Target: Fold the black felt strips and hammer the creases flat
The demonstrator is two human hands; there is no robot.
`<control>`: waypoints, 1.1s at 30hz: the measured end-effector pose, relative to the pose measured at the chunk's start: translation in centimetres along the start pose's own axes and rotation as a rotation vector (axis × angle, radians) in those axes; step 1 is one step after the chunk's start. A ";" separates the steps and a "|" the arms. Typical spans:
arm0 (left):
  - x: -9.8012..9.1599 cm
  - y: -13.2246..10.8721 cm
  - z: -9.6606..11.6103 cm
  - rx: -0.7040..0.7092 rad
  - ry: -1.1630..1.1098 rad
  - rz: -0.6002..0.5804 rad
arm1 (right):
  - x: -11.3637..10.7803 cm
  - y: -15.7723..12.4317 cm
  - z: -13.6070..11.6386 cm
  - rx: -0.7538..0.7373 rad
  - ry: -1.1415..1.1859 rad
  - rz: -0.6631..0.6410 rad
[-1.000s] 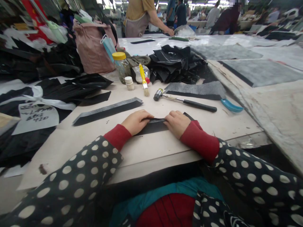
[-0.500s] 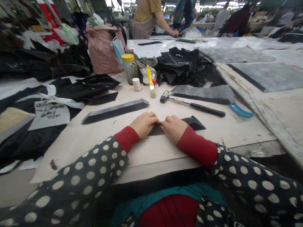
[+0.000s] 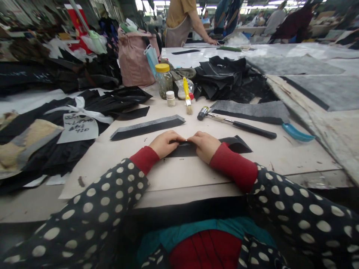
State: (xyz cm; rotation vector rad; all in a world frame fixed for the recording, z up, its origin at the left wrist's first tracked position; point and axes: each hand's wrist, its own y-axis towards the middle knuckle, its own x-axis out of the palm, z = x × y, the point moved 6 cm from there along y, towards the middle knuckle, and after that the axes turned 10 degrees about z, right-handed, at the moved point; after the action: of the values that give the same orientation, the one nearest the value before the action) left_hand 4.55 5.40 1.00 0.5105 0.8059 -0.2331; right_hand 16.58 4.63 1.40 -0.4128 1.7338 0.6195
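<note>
A black strip of leather-like material (image 3: 183,150) lies across the table in front of me, its far edge folded over. My left hand (image 3: 166,143) pinches the folded edge at the strip's left part. Close beside it, my right hand (image 3: 206,145) grips the same edge with thumb and fingers, the fingertips of both hands a little apart. To the right of that hand the strip's end (image 3: 239,144) curls up off the table. Another strip, grey and black (image 3: 148,127), lies flat beyond my left hand. A hammer with a black handle (image 3: 238,125) rests beyond my right hand.
Behind the hands stand a yellow-handled brush (image 3: 186,95), a small white bottle (image 3: 170,99) and a yellow-lidded jar (image 3: 164,82). A blue scoop-like piece (image 3: 297,132) lies at right. Black pieces (image 3: 221,76) are piled at the back, a tagged bundle (image 3: 81,123) at left. A co-worker (image 3: 186,22) stands across.
My left hand has slid left along the strip, widening the gap between my hands and baring more of the folded edge. The whole view has shifted slightly, so objects appear further right.
</note>
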 end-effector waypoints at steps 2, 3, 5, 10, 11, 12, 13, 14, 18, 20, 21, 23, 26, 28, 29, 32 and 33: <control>0.1 0.0 0.0 0.022 -0.003 -0.004 | 0.2 0.2 -0.5 -0.031 -0.022 -0.020; 0.2 0.0 -0.1 0.035 -0.003 -0.011 | 0.3 0.1 -0.8 -0.055 -0.057 -0.030; 0.4 0.1 -0.2 0.060 -0.003 -0.030 | 0.5 0.0 -1.5 -0.108 -0.142 -0.044; 0.0 0.1 -0.6 0.088 -0.034 -0.082 | 0.5 -0.1 -2.3 -0.121 -0.242 -0.033; -0.2 0.0 -0.8 0.087 -0.044 -0.097 | 0.4 -0.1 -2.2 -0.110 -0.245 -0.019; -0.6 -0.2 -0.9 0.082 -0.051 -0.108 | 0.3 -0.1 -2.2 -0.099 -0.245 -0.005; -0.9 -0.4 -1.1 0.073 -0.055 -0.113 | 0.2 -0.2 -2.2 -0.090 -0.242 0.009; -1.2 -0.6 -1.3 0.062 -0.054 -0.109 | 0.0 -0.2 -2.1 -0.082 -0.235 0.020; -2.0 -1.1 -1.4 0.047 -0.036 -0.077 | 0.0 -0.1 -2.2 -0.074 -0.137 0.018; -1.8 -1.2 -1.3 0.069 -0.026 -0.073 | 0.1 0.2 -2.3 -0.084 -0.074 0.006; -1.7 -1.1 -1.3 0.084 -0.020 -0.071 | 0.2 0.4 -2.4 -0.089 -0.052 0.003; -1.6 -1.1 -1.1 0.123 0.002 -0.065 | 0.4 0.7 -2.5 -0.106 -0.038 -0.009; -1.5 -1.4 -0.5 0.207 0.102 -0.071 | 0.7 0.7 -3.2 -0.152 -0.088 -0.038; -1.4 -1.7 0.1 0.245 0.224 -0.097 | 0.7 0.6 -3.7 -0.171 -0.141 -0.042; -1.4 -1.9 0.4 0.255 0.291 -0.116 | 0.7 0.6 -3.9 -0.177 -0.161 -0.037; -1.3 -2.3 1.3 0.266 0.452 -0.167 | 0.5 0.4 -4.0 -0.174 -0.180 -0.024; -1.3 -2.4 1.6 0.264 0.487 -0.172 | 0.5 0.2 -3.7 -0.164 -0.183 -0.025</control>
State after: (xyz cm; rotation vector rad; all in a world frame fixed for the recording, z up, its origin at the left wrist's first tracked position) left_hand 3.79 2.57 2.03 0.7621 1.3059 -0.3847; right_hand 13.41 2.58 1.63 -0.4758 1.5074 0.7606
